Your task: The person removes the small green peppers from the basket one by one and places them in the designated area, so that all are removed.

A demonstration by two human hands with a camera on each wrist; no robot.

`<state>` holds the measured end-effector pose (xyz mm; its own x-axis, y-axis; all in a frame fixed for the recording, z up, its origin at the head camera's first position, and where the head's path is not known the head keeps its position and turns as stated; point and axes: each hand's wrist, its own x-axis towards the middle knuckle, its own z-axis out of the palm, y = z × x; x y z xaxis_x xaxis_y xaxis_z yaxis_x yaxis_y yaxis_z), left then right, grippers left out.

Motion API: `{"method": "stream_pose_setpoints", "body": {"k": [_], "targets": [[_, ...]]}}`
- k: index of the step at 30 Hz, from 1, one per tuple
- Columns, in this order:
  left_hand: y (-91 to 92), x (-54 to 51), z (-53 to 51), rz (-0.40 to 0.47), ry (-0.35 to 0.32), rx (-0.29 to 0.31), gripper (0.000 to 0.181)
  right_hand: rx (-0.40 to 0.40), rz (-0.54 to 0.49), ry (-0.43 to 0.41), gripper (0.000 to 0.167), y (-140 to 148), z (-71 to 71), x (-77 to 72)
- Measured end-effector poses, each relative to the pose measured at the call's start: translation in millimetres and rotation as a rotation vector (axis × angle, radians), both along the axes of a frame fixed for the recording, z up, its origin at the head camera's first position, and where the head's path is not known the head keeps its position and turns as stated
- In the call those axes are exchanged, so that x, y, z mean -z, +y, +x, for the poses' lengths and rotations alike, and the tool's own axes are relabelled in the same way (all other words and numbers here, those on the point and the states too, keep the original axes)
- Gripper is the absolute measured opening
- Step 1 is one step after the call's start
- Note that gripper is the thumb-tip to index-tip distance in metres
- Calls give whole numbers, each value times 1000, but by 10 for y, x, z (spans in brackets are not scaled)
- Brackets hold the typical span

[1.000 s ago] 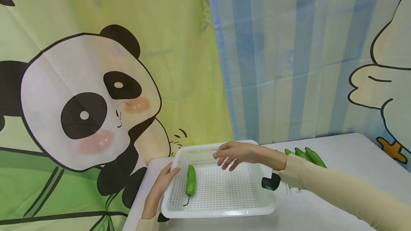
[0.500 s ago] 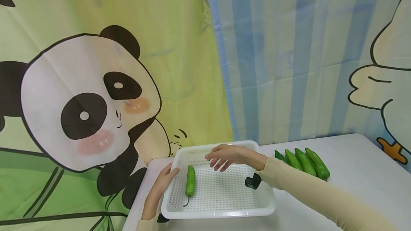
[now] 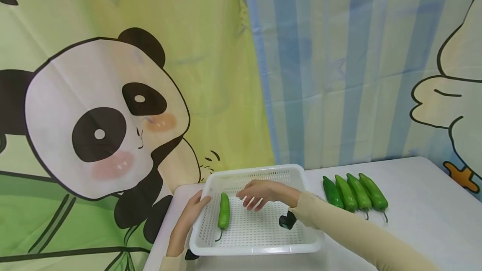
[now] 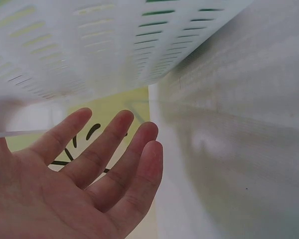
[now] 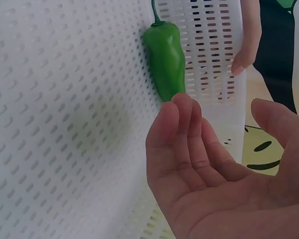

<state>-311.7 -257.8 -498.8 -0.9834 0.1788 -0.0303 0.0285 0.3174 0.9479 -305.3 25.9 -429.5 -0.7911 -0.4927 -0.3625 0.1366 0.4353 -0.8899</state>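
Observation:
A white plastic basket (image 3: 260, 249) with a perforated floor and walls stands on the table. One green pepper (image 3: 224, 212) lies inside it along the left wall, stem toward the near side. At the basket's left rim, my left hand (image 3: 193, 212) holds on with the thumb hooked over the edge; its fingers (image 4: 119, 164) extend loosely outside the wall. My right hand (image 3: 257, 194) hovers over the basket, right of the pepper, with fingers loosely bent and nothing in them. In the right wrist view its fingertips overlap the tip of the pepper (image 5: 167, 59).
Several more green peppers (image 3: 357, 198) lie side by side on the white table (image 3: 418, 204), right of the basket. A cartoon panda curtain (image 3: 226, 74) and a striped blue curtain (image 3: 312, 74) hang behind the table.
My right hand has moved left and slightly down over the basket, toward the pepper. Its sleeve has uncovered the row of peppers on the right. The left hand stays at the rim.

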Motion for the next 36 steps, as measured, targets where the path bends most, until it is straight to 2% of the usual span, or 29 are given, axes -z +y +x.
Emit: {"method": "stream_pose_setpoints", "body": {"k": [7,16,24,29,36], "targets": [[-8,3,-10,-13,7,-4,50,-4,24,-10,31,-139,-14,133],[-6,-6,-5,-4,-5,2,50,-8,46,-38,44,-281,-51,258],[-2,-4,4,-7,4,4,51,-7,60,-85,42,-399,-104,360],[2,-5,8,-4,2,2,51,4,76,-81,44,-475,-93,382],[-9,-6,10,2,10,16,50,23,107,-91,45,-560,-147,500]]}}
